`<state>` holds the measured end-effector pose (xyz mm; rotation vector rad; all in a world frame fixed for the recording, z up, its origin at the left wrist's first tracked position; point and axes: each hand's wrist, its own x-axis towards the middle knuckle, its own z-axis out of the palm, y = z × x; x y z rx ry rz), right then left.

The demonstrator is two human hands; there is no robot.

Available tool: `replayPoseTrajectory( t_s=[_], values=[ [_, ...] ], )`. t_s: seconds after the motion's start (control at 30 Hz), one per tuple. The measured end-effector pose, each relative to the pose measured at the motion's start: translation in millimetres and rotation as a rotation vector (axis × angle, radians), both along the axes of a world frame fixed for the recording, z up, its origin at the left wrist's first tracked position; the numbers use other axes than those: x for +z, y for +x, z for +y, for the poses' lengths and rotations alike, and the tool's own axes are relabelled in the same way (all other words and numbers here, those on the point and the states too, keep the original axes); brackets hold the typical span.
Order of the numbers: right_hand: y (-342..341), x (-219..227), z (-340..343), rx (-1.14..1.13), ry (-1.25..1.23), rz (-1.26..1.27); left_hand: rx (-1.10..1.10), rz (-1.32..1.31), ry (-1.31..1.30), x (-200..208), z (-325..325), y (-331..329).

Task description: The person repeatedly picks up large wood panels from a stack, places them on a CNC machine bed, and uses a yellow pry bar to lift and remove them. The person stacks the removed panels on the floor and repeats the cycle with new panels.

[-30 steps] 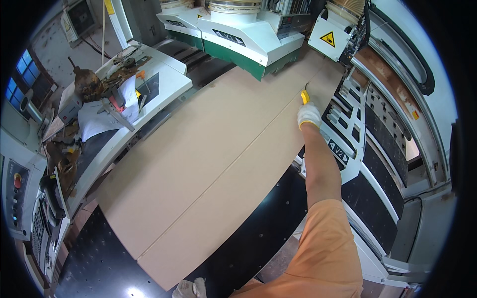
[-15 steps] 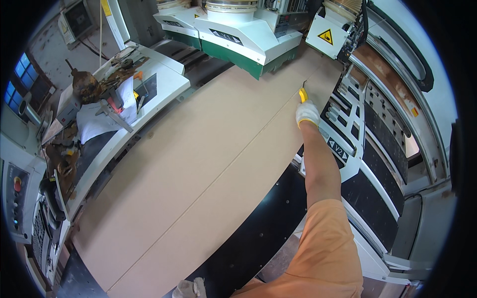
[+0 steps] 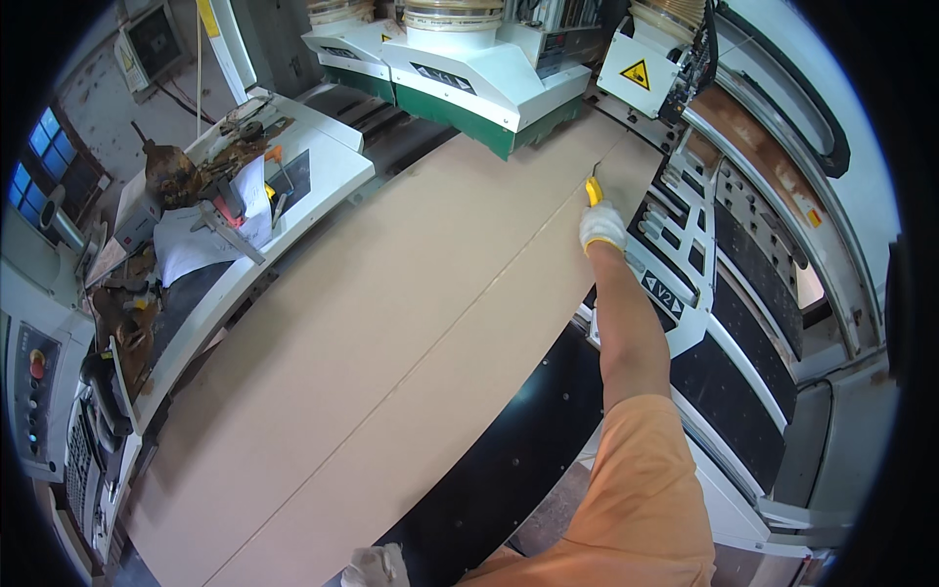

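A long tan fibreboard panel (image 3: 372, 284) lies across the machine bed, with a thin straight groove (image 3: 396, 383) along its length. My right hand (image 3: 603, 226), in a white glove with a yellow cuff, reaches to its far right part. It is closed round the yellow handle of a hooked hand tool (image 3: 594, 190). The tool's thin dark tip is at the groove. At the bottom edge of the picture my left hand (image 3: 378, 567), gloved too, is closed on the panel's near edge; part of it is cut off.
White machine heads with green skirts (image 3: 469, 106) stand over the panel's far end. A white carriage (image 3: 685, 279) lies right of my forearm. On the left side table (image 3: 328, 161) are papers, a caliper and hand tools. A control panel (image 3: 39, 386) stands at far left.
The panel has slid a little toward the lower left, and its far end now shows beneath the machine heads. My right hand and the hooked tool have shifted slightly nearer and left.
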<state>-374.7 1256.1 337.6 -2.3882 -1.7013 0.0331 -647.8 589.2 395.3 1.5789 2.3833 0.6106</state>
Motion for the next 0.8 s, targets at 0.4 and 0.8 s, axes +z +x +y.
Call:
replayPoseTrajectory(
  t_s=[0.4, 0.8],
  values=[
    [71.8, 5.7, -143.8, 0.177, -0.043, 0.285, 0.278, -0.026, 0.258, -13.9, 7.2, -26.2],
    [76.3, -91.8, -484.6, -0.132, 0.443, 1.388, 0.152, 0.308, 0.048, -64.2, -6.7, -133.9]
  ],
)
